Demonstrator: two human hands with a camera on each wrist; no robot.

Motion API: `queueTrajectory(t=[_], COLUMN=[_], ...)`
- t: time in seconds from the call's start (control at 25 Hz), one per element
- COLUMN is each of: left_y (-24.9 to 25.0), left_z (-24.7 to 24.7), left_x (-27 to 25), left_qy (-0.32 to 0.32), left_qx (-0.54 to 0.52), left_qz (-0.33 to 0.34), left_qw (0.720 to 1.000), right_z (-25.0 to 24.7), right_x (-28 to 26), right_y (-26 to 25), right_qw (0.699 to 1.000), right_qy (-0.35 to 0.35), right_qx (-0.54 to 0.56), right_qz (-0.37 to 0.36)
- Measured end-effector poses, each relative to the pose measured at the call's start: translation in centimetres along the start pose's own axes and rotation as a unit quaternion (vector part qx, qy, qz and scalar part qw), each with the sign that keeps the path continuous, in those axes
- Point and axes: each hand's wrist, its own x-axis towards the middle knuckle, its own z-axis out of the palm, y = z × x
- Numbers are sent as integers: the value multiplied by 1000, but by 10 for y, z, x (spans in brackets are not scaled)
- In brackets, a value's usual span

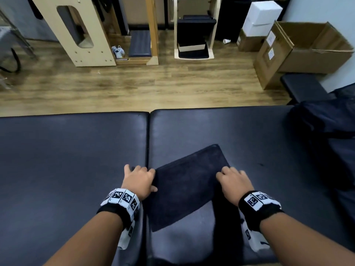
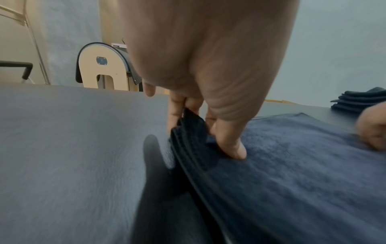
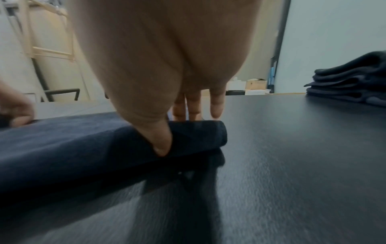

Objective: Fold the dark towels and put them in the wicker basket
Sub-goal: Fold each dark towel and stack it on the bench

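A dark navy towel point(image 1: 188, 185), folded into layers, lies askew on the black padded table point(image 1: 67, 160). My left hand point(image 1: 139, 179) pinches its left corner; in the left wrist view the thumb and fingers of that hand point(image 2: 198, 128) clamp the layered edge of the towel point(image 2: 292, 165). My right hand point(image 1: 232, 181) grips the right corner, and in the right wrist view this hand point(image 3: 173, 132) has its thumb on top of the towel point(image 3: 73, 148) and its fingers behind. The near part of the towel is off the table, with a shadow under it. No wicker basket is in view.
A stack of folded dark towels point(image 1: 326, 135) point(image 3: 351, 85) point(image 2: 359, 100) sits at the table's right end. A seam point(image 1: 148, 141) splits the two table pads. Beyond the far edge are a wooden floor, wooden equipment point(image 1: 76, 31) and cardboard boxes point(image 1: 299, 48).
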Motion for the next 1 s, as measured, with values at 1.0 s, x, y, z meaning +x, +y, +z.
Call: queueTrajectory(t=[1.0], left_y=[99], left_z=[39], left_x=[-97], left_qy=[37], left_qx=[112], left_qz=[228], left_qw=[967], right_z=[57], right_x=[-123], right_y=[-60], right_qw=[994], right_qy=[-69], right_qx=[49], right_qz=[-75])
